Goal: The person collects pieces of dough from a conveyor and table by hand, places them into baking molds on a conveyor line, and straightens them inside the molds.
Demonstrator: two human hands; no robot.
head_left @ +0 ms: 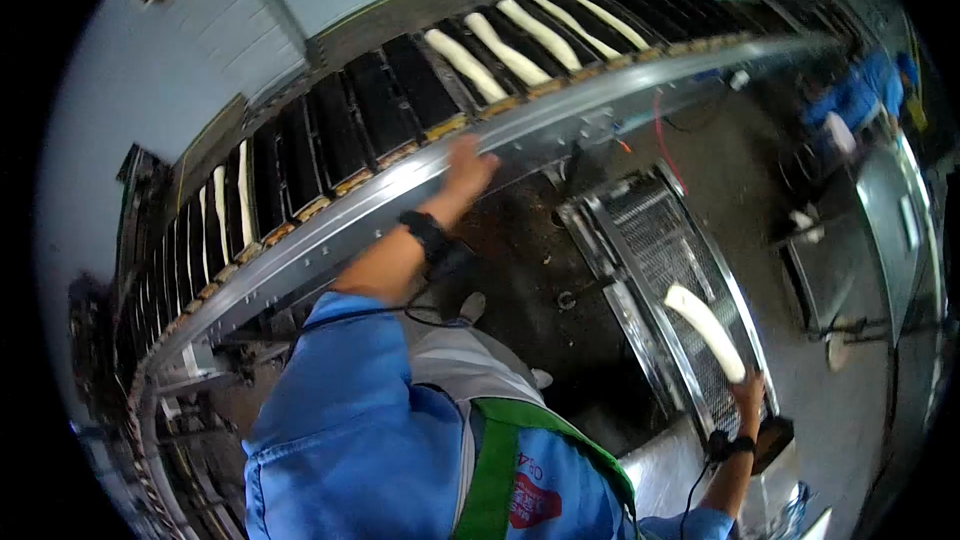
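A long white dough roll (pixel 708 332) lies lengthwise on the mesh belt (pixel 655 230) of a small conveyor. My right hand (pixel 746 392) is at the near end of this roll, its fingers closed around the tip. My left hand (pixel 466 176), somewhat blurred, hovers by the metal rail (pixel 540 125) of the big curved conveyor. Its thumb stands apart from the fingers, and nothing shows in it. Just beyond the rail are dark baking trays (pixel 388 105), some bare. Other trays hold a dough strip (pixel 466 65) each.
The curved conveyor sweeps from lower left to upper right, with several more filled trays (pixel 222 210) at left. A co-worker in blue (pixel 862 90) is at the far right, near a metal table (pixel 885 220). A red hose (pixel 662 140) hangs behind the mesh belt.
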